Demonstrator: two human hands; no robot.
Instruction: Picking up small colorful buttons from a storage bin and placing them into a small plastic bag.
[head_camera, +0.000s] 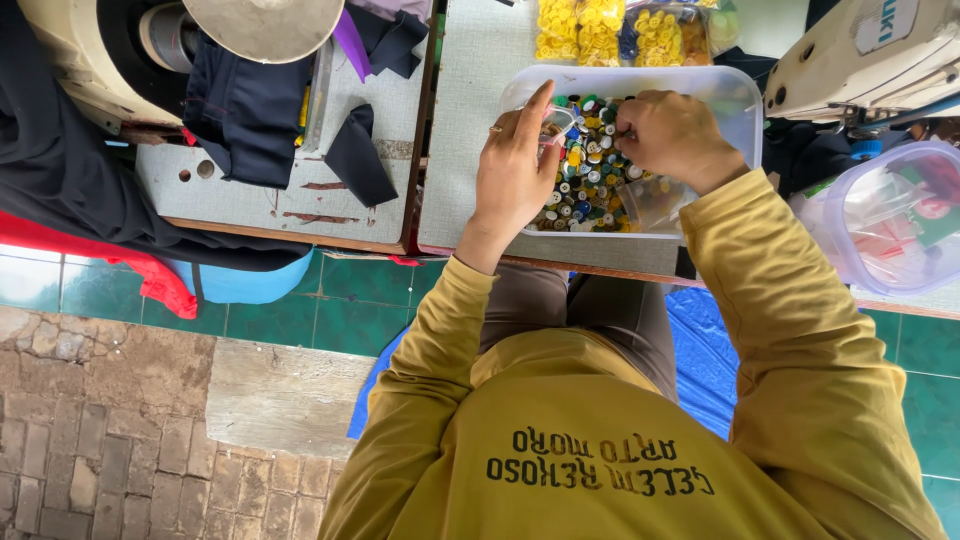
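Buttons (585, 175) of mixed colours (green, yellow, blue, white, all jumbled) are heaped in a clear plastic tub (735, 100) that is set on a grey table (470, 120), close to its near edge. Both hands are held over the tub. The left hand (515, 165) is kept mostly open, fingers stretched upward and the index pointing, while a small clear plastic bag (562, 122) is pinched between thumb and fingers; a ring is seen on one finger. The right hand (672, 130) is curled up, fingertips bunched together right at the button pile, next to the bag's mouth; whether a button is actually gripped can't be told, it's hidden by the knuckles. Another floppy clear bag (650, 200) is seen at the tub's near right corner, below that wrist. Bags of yellow buttons (600, 30) are piled at the far side of the table, just beyond the tub. Off to the right a second clear container (890, 220) is parked, and a sewing machine (865, 50) is seen above it. Dark fabric (245, 110) is draped over the neighbouring table on the left.
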